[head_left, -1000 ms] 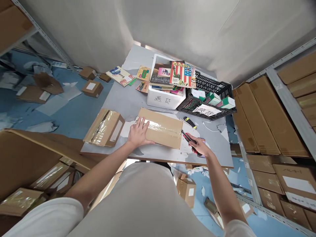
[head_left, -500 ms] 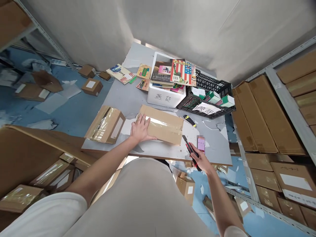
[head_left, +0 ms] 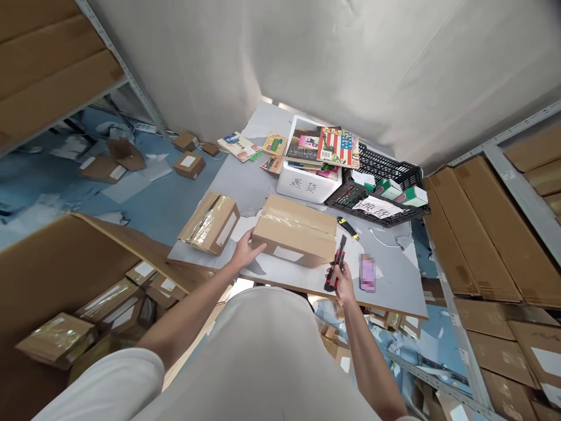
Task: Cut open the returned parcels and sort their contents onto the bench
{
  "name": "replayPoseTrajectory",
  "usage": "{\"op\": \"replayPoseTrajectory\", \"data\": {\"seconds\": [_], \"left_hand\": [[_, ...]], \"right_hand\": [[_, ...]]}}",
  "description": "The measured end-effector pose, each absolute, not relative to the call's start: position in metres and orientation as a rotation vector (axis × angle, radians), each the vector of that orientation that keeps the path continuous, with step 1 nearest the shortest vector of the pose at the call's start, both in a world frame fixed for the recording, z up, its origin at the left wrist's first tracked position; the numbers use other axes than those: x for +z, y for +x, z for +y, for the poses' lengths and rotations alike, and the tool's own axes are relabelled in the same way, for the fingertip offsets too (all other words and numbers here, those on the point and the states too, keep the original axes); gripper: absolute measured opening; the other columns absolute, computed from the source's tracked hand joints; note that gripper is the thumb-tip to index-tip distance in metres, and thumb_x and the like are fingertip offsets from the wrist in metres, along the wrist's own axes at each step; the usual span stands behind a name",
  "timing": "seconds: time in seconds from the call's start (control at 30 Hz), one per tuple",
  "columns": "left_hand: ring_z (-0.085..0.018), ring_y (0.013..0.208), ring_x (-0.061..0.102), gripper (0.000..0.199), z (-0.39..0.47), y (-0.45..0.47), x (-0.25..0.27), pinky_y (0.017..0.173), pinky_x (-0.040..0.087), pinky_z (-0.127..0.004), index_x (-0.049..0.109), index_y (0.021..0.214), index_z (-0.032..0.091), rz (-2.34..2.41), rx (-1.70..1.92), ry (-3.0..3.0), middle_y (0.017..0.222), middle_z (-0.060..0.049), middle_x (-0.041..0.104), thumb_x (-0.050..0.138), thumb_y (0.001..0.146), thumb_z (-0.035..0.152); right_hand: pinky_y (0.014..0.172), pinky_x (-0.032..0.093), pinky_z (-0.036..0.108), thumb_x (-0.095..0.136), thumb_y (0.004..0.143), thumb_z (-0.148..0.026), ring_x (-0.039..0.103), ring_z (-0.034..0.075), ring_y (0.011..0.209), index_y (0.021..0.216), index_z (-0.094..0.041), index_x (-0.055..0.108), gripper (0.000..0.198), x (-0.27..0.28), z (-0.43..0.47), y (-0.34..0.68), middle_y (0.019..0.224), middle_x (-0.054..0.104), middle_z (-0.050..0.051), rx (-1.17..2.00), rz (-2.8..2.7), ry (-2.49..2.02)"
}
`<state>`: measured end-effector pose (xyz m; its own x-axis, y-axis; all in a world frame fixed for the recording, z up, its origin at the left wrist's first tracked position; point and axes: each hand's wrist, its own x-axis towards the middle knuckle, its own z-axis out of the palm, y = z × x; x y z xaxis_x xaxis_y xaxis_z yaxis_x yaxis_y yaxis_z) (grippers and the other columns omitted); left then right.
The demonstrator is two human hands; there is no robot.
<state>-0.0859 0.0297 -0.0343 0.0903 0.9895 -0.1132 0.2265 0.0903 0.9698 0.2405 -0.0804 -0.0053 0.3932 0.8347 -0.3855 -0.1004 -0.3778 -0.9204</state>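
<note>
A taped cardboard box (head_left: 302, 219) lies on the table before me, with a white label on its near side. My left hand (head_left: 246, 251) grips its left end, the thumb at the front corner and the fingers partly hidden behind the end. In my right hand (head_left: 344, 283) is a red and black utility knife (head_left: 338, 260), its tip pointing away from me beside the box's right end. Behind the knife lies a second, yellow and black utility knife (head_left: 348, 228). A phone (head_left: 367, 272) rests to the right of my right hand.
Another taped box (head_left: 211, 223) stands at the table's left. A white bin (head_left: 302, 186) of books and a black crate (head_left: 350, 200) stand at the back. A large open carton (head_left: 118, 237) with parcels is on my left. Shelves of boxes (head_left: 491, 234) rise at right.
The box has tipped so its labelled near side shows. My left hand has gone from its top to its left end. The knife has swung more upright, near the box's right end.
</note>
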Motion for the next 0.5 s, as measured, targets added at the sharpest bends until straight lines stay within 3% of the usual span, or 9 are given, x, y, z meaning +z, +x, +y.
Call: {"op": "replayPoseTrajectory", "data": {"seconds": [0.27,0.5], "left_hand": [[-0.026,0.114,0.062,0.069,0.042,-0.074,0.004,0.097,0.05,-0.043,0.046,0.131,0.015,1.233,1.069,1.132,0.126,-0.018,0.063,0.069,0.07,0.037],[-0.025,0.104,0.068,0.037,0.067,-0.052,-0.013,0.092,0.052,-0.039,0.062,0.107,0.015,1.454,1.04,1.108,0.109,-0.014,0.071,0.064,0.076,0.037]], "right_hand": [[0.053,0.048,0.023,0.074,0.067,-0.053,0.056,0.008,0.059,0.1,-0.026,0.052,0.048,0.037,-0.047,0.281,0.098,0.067,-0.001,1.087,-0.639,-1.531],[0.05,0.045,0.024,0.07,0.069,-0.055,0.052,0.011,0.052,0.109,-0.025,0.058,0.052,0.041,-0.01,0.287,0.068,0.06,-0.004,1.139,-0.716,-1.596]]}}
